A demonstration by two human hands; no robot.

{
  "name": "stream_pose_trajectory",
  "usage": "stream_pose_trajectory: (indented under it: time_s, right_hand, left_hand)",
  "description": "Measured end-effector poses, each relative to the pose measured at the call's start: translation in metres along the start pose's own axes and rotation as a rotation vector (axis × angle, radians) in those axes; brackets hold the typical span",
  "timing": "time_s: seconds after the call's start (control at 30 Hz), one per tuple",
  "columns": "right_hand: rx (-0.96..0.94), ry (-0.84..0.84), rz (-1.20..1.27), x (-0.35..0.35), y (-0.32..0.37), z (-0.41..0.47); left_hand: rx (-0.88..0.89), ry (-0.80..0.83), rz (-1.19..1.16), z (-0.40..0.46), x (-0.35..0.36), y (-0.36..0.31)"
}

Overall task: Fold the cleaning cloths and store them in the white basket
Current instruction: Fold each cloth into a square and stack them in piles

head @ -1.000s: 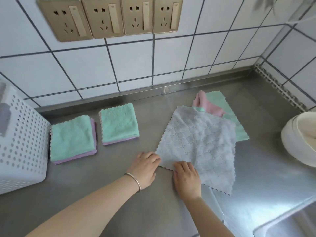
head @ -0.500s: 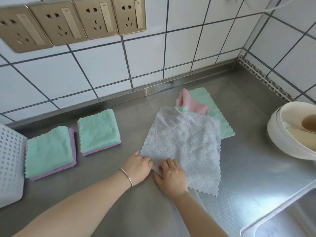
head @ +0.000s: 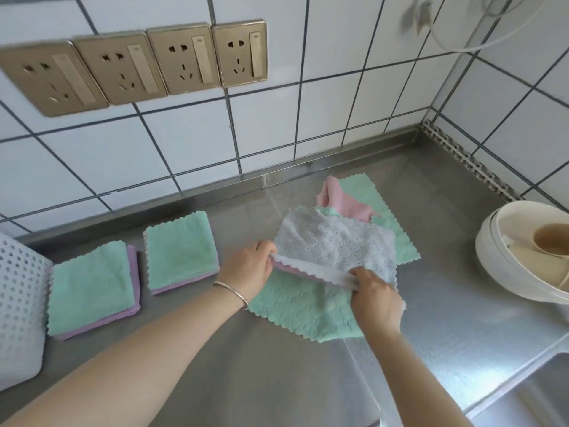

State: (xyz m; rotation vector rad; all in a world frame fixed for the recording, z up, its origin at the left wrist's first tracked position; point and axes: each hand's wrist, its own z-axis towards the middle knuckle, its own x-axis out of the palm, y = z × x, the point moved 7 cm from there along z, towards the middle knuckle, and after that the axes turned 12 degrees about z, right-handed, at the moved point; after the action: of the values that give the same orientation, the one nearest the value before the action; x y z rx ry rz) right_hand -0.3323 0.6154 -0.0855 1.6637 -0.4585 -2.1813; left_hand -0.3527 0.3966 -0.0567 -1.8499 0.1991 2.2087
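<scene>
Grey cloth (head: 335, 241), flat a second ago, now lifted by its near edge, pinched in both hands' fingers (head: 357, 280).

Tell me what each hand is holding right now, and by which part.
Both hands hold the grey cloth by its near edge, lifted off the green cloth: the left hand pinches the near left corner, the right hand has its grip further along that edge.

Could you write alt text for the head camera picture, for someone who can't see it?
Both hands, left hand and right hand, pinch the near edge of a grey cloth, lifting it off a green cloth on a steel counter.
</scene>
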Motion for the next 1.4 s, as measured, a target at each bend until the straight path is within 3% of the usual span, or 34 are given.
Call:
stream_pose_trajectory:
  time_s: [0.13,0.33,0.43,0.73,0.83,0.93,1.03,1.17,1.23,1.4]
  right_hand:
    - [-0.097,-0.187,0.071,-0.070,0.027,0.040]
    - [-0.301,-0.237,0.217,-0.144,0.112,0.068]
    - [-0.433,-0.163,0.258,-0.151,0.158,0.064]
    - [-0.672,-0.025,0.311,-0.104,0.279,0.031]
    - [-0.614,0.065,0.373,-0.089,0.301,0.023]
    - [-0.567,0.109,0.488,-0.086,0.321,0.016]
    - [-0.398,0.330,0.712,-0.079,0.326,0.008]
    - [-0.218,0.649,0.908,-0.062,0.311,-0.028]
    - [-0.137,0.837,0.961,-0.042,0.288,-0.056]
    - [0.030,1.079,0.740,0.013,0.210,-0.124]
  left_hand:
    - [-0.203,-0.096,-0.233,0.014,-0.052,0.018]
    - [-0.222,-0.354,-0.305,-0.014,-0.150,0.069]
    - [-0.230,-0.343,-0.280,-0.045,-0.188,0.102]
    - [-0.559,-0.258,-0.431,-0.169,-0.209,0.221]
    - [-0.665,-0.283,-0.607,-0.205,-0.213,0.248]
    - [-0.693,-0.302,-0.585,-0.235,-0.230,0.263]
    - [-0.669,-0.278,-0.618,-0.262,-0.242,0.258]
    - [-0.585,-0.104,-0.776,-0.302,-0.226,0.227]
    - [-0.574,0.001,-0.739,-0.323,-0.200,0.216]
    - [-0.570,0.370,-0.655,-0.373,-0.116,0.176]
